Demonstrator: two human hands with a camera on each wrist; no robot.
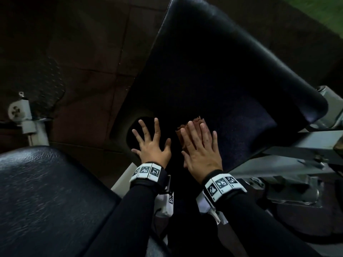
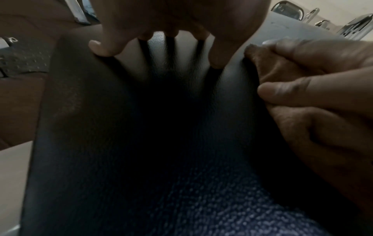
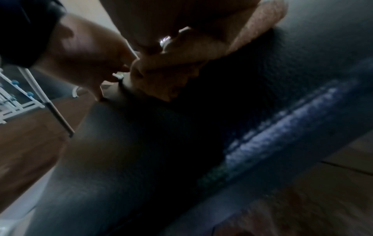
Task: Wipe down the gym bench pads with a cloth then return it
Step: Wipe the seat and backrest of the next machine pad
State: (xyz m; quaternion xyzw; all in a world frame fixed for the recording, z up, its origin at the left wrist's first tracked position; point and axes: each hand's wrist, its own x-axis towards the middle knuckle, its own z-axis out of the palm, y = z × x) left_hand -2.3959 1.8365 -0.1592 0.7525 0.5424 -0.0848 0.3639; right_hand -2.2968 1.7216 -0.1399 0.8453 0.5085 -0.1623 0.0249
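Cloth (image 1: 187,130), brownish and folded up small, sat on the big black bench pad (image 1: 213,62) near its lower end, pinned flat under the right hand (image 1: 199,147). Only its top and left edges poked out past the fingertips. That grip wasn't clamped: fingers lay straight and close together, palm down, pressing the cloth into the vinyl. From the left wrist view the cloth (image 2: 282,68) looked bunched under those fingers, thumb tucked alongside.

No brand or readable writing anywhere on the pad or cloth, just black-and-white square marker codes on the wrist bands (image 1: 146,170), nothing you could read as text.

Room-wise, the pad stretched long and bare away from the cloth toward the top of the frame, with its rounded right edge well apart from the hand. The left edge was much closer.

Left hand (image 1: 151,143) was just beside the right one, fingers spread wide and straight, planted on the pad near that left edge, holding nothing. A second black pad (image 1: 46,191) sat lower left, and grey metal frame parts (image 1: 297,143) showed on the right over brown floor (image 1: 83,43).
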